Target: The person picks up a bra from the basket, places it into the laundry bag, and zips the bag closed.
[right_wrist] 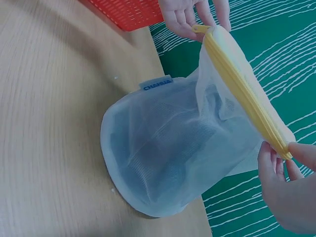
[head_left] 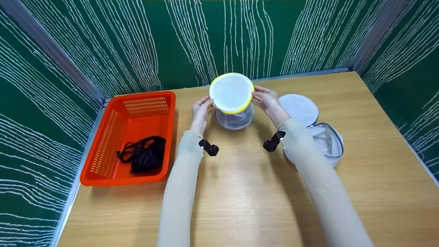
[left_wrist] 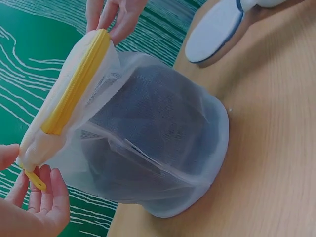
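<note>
A round mesh laundry bag (head_left: 235, 118) with a white top (head_left: 231, 92) and a yellow zipper (left_wrist: 79, 84) stands on the table between the hands. The left hand (head_left: 201, 111) pinches the rim of the top at its left side, beside the yellow zipper pull (left_wrist: 35, 179). On the opposite side, the right hand (head_left: 267, 100) pinches the rim between thumb and fingers. The top is tilted toward the head camera, and the zipper looks closed along the visible part. Through the mesh the body looks dark; whether anything lies inside I cannot tell.
At the left stands an orange basket (head_left: 171, 130) with a black cloth item and cord (head_left: 147, 156) in it. To the right, partly behind the right forearm, lies a second white bag (head_left: 329, 144) with a dark zipper, its round lid (head_left: 299, 109) flipped open. Green walls border the wooden table (head_left: 236, 206).
</note>
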A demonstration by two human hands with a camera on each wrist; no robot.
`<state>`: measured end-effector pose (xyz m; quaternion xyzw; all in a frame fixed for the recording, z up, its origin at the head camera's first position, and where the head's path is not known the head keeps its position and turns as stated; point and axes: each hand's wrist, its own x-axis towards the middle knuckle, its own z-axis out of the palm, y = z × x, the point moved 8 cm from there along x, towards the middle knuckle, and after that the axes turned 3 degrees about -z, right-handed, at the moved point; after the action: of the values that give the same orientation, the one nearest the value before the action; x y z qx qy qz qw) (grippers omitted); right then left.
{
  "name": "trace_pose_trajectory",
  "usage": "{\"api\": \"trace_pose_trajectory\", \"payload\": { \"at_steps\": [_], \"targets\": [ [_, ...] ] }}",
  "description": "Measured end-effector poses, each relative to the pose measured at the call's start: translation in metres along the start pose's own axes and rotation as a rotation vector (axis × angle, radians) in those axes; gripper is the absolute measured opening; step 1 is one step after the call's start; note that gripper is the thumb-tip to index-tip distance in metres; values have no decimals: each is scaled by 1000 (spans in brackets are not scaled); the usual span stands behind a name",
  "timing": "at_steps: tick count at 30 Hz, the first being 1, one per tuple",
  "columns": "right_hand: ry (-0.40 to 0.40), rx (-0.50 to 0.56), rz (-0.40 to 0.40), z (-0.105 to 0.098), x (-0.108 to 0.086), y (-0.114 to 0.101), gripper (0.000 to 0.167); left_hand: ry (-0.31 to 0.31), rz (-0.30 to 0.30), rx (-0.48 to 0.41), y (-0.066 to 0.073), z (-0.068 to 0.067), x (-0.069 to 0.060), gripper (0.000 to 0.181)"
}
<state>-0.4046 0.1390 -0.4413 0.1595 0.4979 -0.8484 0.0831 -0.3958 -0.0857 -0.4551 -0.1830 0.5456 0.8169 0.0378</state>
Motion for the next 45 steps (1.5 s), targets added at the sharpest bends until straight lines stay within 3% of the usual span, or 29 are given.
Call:
{"api": "trace_pose_trajectory", "payload": {
  "at_steps": [5, 7, 11, 12, 14, 18, 19, 23, 28, 32, 40, 45],
  "targets": [
    [6, -34, 19, -3, -1, 2, 47, 11, -17, 38, -4, -1, 1, 36],
    [13, -35, 26, -5, -2, 2, 46, 19, -14, 54, -18, -9, 28, 36],
    [37, -39, 10, -9, -2, 0, 44, 49, 18, 102, -28, -16, 48, 35],
    [37, -49, -3, -10, -2, 0, 43, 53, 32, 104, -37, -21, 65, 34],
    [40, -88, -30, -12, -4, -2, 43, 69, 61, 120, -22, -16, 38, 35],
    [63, -201, -67, -15, -7, -4, 41, 97, 84, 107, -9, -15, 11, 35],
    [73, -228, -70, -16, -9, -5, 40, 108, 84, 108, 1, -12, -8, 35],
    [83, -321, -77, -19, -14, -6, 39, 153, 58, 92, 1, -17, -19, 33],
    [71, -387, -110, -23, -24, -13, 37, 198, 102, 96, 1, -20, -30, 33],
    [54, -500, -171, -25, -35, -22, 37, 210, 133, 95, 0, -20, -41, 33],
    [7, -732, -285, -30, -65, -41, 36, 203, 191, 16, -2, -11, -71, 32],
    [-38, -833, -367, -34, -85, -52, 36, 164, 240, -8, -6, 1, -89, 31]
  ]
}}
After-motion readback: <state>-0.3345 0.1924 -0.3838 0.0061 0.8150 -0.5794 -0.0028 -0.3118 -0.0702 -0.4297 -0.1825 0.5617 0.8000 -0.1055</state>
